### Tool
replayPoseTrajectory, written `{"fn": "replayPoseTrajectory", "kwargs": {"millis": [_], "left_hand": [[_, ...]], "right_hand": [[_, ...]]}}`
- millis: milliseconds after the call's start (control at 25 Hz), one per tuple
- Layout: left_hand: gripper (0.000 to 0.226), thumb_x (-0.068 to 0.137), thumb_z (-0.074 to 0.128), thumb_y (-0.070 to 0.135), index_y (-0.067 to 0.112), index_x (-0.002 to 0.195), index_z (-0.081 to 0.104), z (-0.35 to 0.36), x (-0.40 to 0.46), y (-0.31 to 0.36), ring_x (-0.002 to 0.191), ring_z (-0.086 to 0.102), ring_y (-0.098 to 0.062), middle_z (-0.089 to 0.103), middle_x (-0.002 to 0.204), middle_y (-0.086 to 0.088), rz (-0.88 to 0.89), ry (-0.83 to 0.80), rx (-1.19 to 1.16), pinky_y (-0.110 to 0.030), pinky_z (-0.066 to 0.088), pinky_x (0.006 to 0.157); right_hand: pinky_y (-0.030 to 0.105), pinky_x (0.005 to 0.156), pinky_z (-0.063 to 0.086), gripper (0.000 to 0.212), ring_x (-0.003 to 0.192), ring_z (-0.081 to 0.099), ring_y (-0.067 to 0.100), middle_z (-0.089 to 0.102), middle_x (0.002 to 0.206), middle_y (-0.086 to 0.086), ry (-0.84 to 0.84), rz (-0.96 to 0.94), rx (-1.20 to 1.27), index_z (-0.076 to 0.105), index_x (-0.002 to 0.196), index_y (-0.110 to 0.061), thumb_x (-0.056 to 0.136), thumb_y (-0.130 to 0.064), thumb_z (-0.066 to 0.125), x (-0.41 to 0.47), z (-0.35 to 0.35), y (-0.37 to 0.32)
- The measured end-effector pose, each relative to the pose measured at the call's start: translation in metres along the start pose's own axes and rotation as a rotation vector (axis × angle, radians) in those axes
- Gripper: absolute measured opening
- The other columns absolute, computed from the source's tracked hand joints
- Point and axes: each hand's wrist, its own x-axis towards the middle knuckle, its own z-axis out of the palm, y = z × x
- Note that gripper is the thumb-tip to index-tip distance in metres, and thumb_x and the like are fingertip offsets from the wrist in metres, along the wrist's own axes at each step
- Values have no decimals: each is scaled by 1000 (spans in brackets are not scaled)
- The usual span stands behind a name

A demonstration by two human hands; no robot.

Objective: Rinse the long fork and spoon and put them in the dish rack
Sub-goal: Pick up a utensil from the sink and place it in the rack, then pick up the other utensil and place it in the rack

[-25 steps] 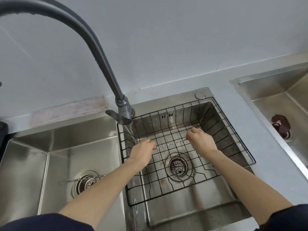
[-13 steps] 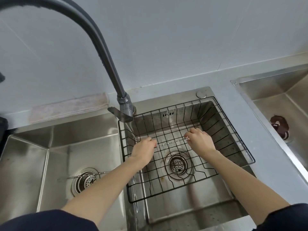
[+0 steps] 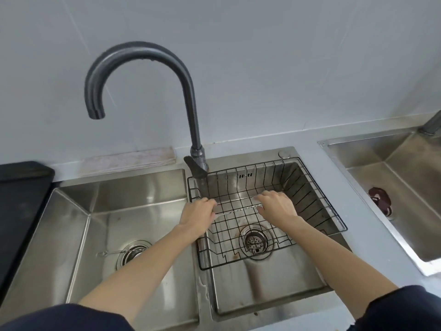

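Observation:
A long metal utensil with a twisted handle [image 3: 238, 210] is held level just above the floor of the black wire dish rack [image 3: 322, 194] in the right basin. My left hand [image 3: 198, 215] grips its left end, where a flat piece shows; my right hand [image 3: 276, 206] pinches its right end. I cannot tell whether it is the fork or the spoon. A second long thin utensil [image 3: 112, 253] lies across the drain of the left basin [image 3: 107, 211], with my left forearm partly over it.
A dark grey gooseneck faucet [image 3: 191, 111] rises between the basins, its spout over the left one. A folded cloth [image 3: 128, 161] lies behind the left basin. A black surface [image 3: 21, 187] is at far left. Another sink [image 3: 393, 187] at right holds a dark red stopper [image 3: 379, 195].
The camera has tilted up and back, so the whole faucet arch shows. Both hands stay on the utensil over the rack, almost unmoved.

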Motion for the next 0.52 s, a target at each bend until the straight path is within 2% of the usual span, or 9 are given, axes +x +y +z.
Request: {"fn": "replayPoseTrajectory", "kwargs": {"millis": [200,400,520], "left_hand": [[35,93,44,21,19,128,49,-14,-30,-34,116,57,-24,59,130,-4,-43,43,30,-38,46,96],[44,93,43,24,19,137,38,-22,-66,-80,128,47,-24,50,140,-5,-110,9,95,-40,35,106],[49,93,44,26,18,140,33,-21,-87,-112,134,40,-22,44,144,-4,-159,-26,100,-41,29,111]], "right_hand": [[37,103,39,32,119,53,25,62,126,5,43,-48,3,56,123,-14,93,-22,49,-14,-9,-46],[36,105,37,37,122,51,25,58,130,5,62,-140,45,51,130,-16,94,-25,48,-20,-10,-104],[37,104,37,35,122,51,25,58,130,6,57,-179,64,54,126,-13,93,-20,47,-17,-5,-140]]}}
